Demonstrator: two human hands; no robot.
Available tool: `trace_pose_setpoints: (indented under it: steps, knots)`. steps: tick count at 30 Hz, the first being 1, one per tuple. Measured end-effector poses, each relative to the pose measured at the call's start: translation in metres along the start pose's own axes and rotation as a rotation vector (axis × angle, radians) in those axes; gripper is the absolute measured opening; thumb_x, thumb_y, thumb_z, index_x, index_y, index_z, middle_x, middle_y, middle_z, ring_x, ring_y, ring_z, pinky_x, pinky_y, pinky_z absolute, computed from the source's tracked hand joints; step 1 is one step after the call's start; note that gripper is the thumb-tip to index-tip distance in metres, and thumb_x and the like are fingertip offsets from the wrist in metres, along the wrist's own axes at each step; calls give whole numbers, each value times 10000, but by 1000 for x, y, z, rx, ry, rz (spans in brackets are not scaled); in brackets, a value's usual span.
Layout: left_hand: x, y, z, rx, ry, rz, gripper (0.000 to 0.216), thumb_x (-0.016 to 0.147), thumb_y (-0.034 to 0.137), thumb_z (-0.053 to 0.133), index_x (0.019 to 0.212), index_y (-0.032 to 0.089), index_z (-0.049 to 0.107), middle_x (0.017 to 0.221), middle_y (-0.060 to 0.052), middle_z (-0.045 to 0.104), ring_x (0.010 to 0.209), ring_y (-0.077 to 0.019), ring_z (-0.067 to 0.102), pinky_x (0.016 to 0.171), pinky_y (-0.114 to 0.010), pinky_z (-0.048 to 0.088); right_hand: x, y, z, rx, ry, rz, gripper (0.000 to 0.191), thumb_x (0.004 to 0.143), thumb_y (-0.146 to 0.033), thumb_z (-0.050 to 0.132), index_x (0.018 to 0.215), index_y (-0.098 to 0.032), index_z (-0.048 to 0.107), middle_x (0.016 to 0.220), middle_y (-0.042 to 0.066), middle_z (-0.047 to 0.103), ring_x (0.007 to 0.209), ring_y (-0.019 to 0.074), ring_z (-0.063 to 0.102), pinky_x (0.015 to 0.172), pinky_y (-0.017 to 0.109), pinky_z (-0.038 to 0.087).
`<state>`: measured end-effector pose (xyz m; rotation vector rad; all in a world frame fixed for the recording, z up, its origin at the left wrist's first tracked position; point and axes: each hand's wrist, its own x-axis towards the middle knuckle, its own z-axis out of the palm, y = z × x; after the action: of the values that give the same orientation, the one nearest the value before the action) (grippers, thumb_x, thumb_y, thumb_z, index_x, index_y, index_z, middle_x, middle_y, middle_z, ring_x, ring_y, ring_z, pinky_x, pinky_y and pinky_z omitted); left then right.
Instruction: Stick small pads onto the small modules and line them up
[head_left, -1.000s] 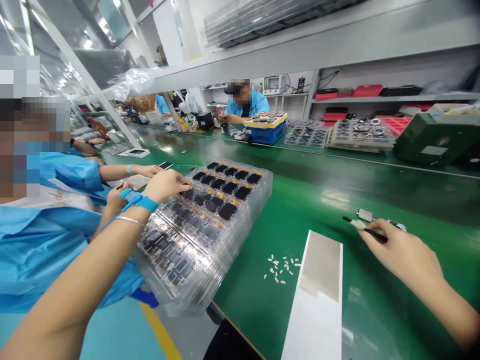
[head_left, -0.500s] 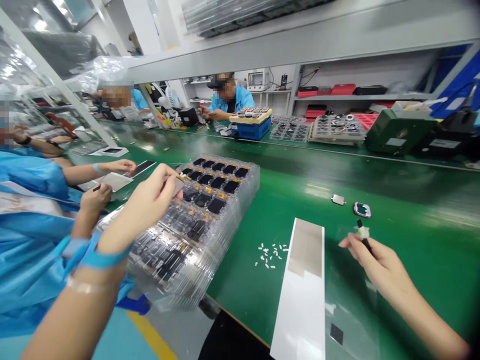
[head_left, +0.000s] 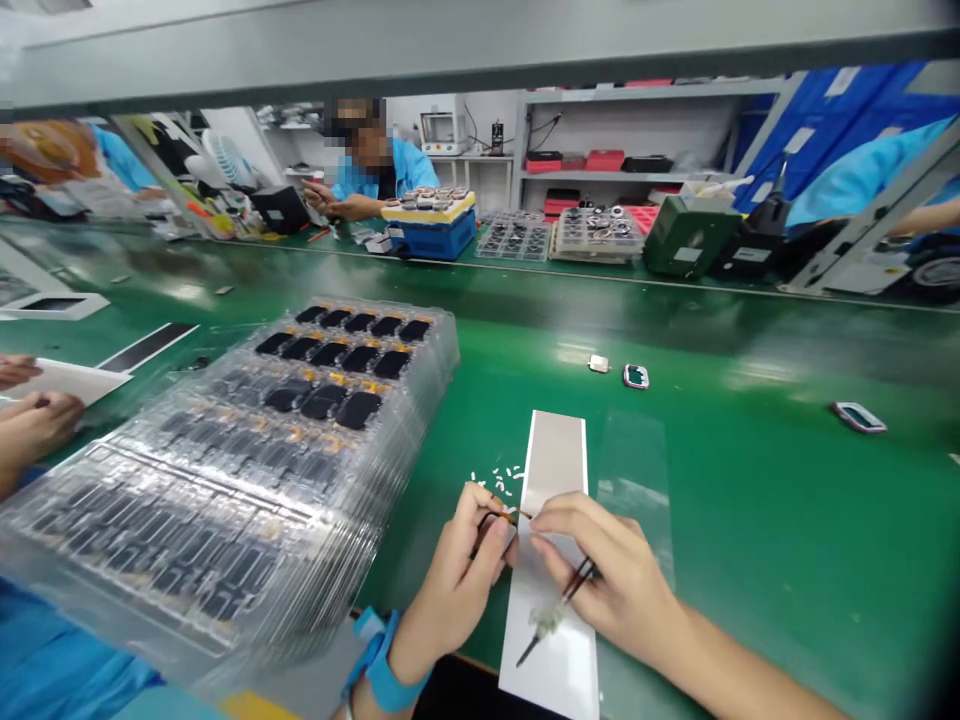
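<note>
My left hand [head_left: 459, 575], with a blue wrist strap, is closed around a small screen with an orange ribbon cable [head_left: 508, 516], mostly hidden by the fingers. Close beside it, over the white strip, my right hand [head_left: 611, 575] holds dark tweezers [head_left: 576, 580] with pale tape wrapped round them, their tip pointing down toward me. Its thumb and fingertips come together at the end of the ribbon cable. Beneath both hands lies a long white strip [head_left: 556, 455] with a greyish upper part. Small white pieces [head_left: 499, 478] are scattered left of it.
A tall stack of clear plastic trays [head_left: 300, 480] holding black screens stands on the left. Clear film [head_left: 637, 470] lies right of the strip. Small framed parts [head_left: 636, 377] sit farther back on the green table [head_left: 750, 480]. A co-worker's hands [head_left: 37, 425] are at far left.
My left hand has come from above the tray stack to the strip, carrying the screen. My right hand has moved left to meet it, still holding the tweezers. The view has turned right.
</note>
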<state>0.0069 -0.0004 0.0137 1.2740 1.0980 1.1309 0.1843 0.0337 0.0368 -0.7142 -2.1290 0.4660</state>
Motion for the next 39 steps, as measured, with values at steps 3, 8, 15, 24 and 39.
trace_pose_setpoints:
  steps: [3,8,15,24,39]
  knots:
    - [-2,-3,-2,78,-35,-10,189,1054,375,400,956,221,446,735,32,518,618,-122,455,562,-233,350,-5,9,11,-13,20,-14,134,933,-118,565,1020,-203,621,876,57,694,745,161,702,586,250,552]
    - [-3,-3,-2,173,-26,-43,155,1041,340,445,981,215,513,784,5,569,664,-135,516,581,-232,366,-8,15,21,-45,74,8,153,923,-85,580,1024,-188,628,885,71,708,734,169,711,580,263,563]
    - [0,0,-3,236,-33,-93,147,1025,325,478,952,215,545,792,-10,648,668,-146,571,567,-223,381,-13,20,21,-42,27,47,231,924,-63,584,1119,-180,620,943,75,742,807,184,733,642,288,595]
    - [-1,2,-4,280,-68,-99,134,1021,297,488,953,223,576,832,-7,663,738,-157,613,662,-230,438,-10,15,22,-38,-46,165,157,937,-71,499,958,-195,592,809,38,660,662,149,651,559,264,518]
    - [-5,-2,-2,-23,222,-155,161,1043,398,453,995,244,447,735,28,581,690,-130,554,585,-230,382,-5,21,20,104,-153,340,297,939,-114,442,1103,-201,674,872,49,700,734,158,669,624,271,512]
